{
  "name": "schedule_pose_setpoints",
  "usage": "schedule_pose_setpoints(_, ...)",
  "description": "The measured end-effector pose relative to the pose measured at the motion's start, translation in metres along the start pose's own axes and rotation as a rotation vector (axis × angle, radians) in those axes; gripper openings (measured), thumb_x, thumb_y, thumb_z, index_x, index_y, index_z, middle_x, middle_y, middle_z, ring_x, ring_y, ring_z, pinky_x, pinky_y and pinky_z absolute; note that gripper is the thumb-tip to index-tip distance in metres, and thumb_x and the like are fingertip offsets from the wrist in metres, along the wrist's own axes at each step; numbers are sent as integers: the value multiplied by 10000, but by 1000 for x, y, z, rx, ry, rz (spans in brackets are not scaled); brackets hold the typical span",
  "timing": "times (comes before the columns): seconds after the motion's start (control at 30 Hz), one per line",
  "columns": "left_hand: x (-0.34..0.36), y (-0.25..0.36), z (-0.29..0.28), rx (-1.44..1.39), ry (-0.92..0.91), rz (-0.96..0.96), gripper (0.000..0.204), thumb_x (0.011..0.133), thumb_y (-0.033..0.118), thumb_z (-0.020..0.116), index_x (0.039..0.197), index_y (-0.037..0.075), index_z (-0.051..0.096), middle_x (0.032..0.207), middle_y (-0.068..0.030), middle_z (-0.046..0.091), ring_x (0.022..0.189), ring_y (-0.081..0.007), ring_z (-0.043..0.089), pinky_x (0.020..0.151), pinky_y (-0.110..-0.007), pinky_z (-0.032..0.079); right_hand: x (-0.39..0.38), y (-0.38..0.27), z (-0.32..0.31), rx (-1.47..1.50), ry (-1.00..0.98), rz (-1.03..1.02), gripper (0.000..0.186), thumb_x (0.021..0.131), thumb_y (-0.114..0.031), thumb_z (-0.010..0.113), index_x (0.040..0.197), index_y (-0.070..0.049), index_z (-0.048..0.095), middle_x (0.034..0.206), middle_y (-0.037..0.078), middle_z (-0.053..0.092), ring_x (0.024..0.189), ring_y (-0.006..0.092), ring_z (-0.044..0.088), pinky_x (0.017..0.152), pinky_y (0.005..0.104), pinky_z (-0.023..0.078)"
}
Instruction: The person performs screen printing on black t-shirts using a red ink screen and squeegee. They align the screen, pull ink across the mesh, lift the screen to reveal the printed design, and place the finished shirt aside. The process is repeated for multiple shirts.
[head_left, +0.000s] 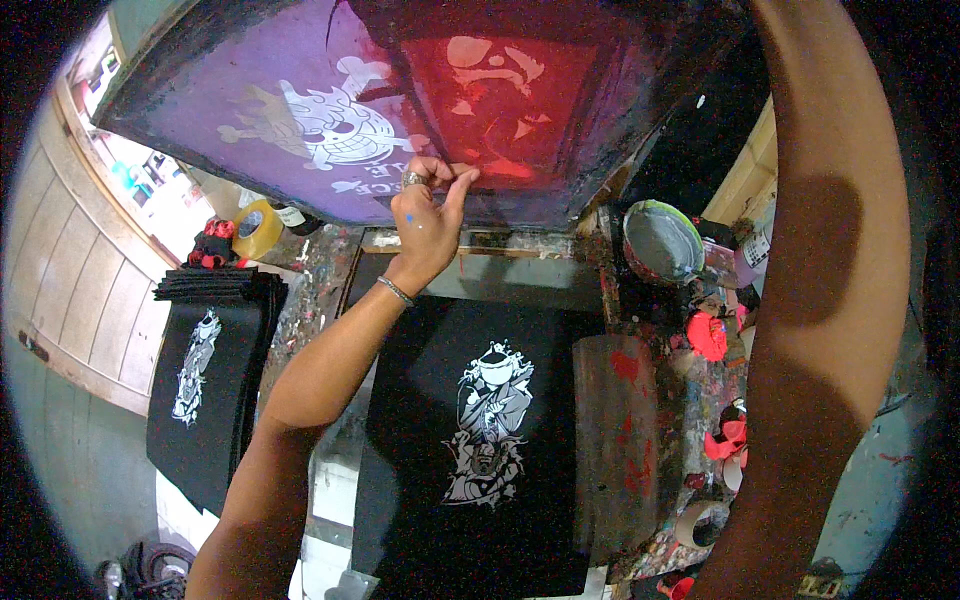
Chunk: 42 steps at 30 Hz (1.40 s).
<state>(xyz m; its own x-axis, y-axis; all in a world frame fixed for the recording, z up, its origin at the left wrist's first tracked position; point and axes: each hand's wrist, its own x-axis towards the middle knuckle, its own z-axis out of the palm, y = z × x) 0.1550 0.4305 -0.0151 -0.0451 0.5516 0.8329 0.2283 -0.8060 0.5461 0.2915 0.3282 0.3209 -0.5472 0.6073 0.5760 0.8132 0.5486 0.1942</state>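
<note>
My left hand [431, 207], with a ring and a bracelet, is at the raised printing screen [230, 130], fingers curled and pinched near the lower edge of its red ink area [485, 110]; what they pinch is too small to make out. The screen shows pale skull and lettering stencils on purple. My right forearm [830, 300] rises along the right side; the hand is out of the top of the frame. Below the screen lies a black fabric piece [400, 450] with a white and grey figure print, on the platen.
Folded printed black fabrics [160, 400] hang at left beside a yellow tape roll [255, 227] and red-black cloth [215, 245]. At right are an ink bucket [662, 240], red scraps [707, 338] and a tape roll [700, 525] on the paint-stained bench. A wooden door stands far left.
</note>
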Motion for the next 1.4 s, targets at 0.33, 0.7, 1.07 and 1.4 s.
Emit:
schedule_pose_setpoints(0.33,7,3,20,-23,29,35,257,900,39,796,929,-4,544,829,-114,675,799,-151,703,698,-301,536,-4,6,-13,-36,-18,-10,449,1068,-357,436,1391,-126,645,1388,199,632,1227,338,621,1089,451,421)
schedule_pose_setpoints(0.7,5,14,24,-42,35,-15,238,904,18,784,924,-17,549,823,-105,630,829,-184,729,720,-302,542,-16,-3,-18,35,-23,31,456,1077,-390,422,1375,-148,669,1382,199,637,1204,338,630,1077,456,423)
schedule_pose_setpoints(1.07,3,11,23,2,39,-11,252,904,39,793,910,-11,546,821,-93,621,818,-182,726,694,-303,526,-10,-3,-14,8,-7,102,448,1075,-371,424,1383,-147,661,1387,194,636,1220,338,627,1087,461,418)
schedule_pose_setpoints(1.4,5,8,17,-39,32,-42,256,911,42,785,907,2,532,783,-96,672,818,-126,702,689,-288,519,-18,11,-19,-13,-34,-149,442,1067,-375,439,1403,-171,643,1397,185,630,1240,332,619,1093,460,421)
